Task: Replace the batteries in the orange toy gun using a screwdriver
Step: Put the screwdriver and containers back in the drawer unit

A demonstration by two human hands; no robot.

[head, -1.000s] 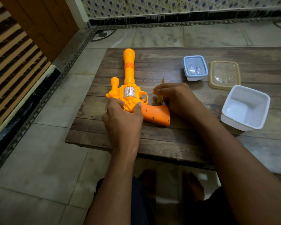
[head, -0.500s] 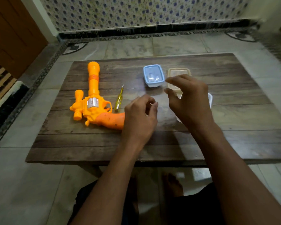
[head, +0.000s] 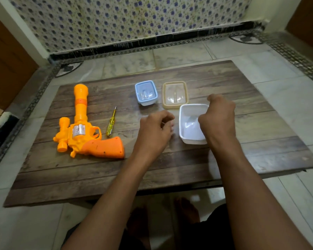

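Both hands have left the orange toy gun [head: 85,139], now lying beside the yellow screwdriver [head: 111,122] on the wooden table [head: 98,177]. Left hand [head: 153,133] hangs loosely curled, empty; right hand [head: 218,118], curled over the white container [head: 190,121], hides its fingertips.

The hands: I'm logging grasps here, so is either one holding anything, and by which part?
Neither visibly holds anything. The left hand and right hand hover loosely curled; the screwdriver and toy gun lie untouched.
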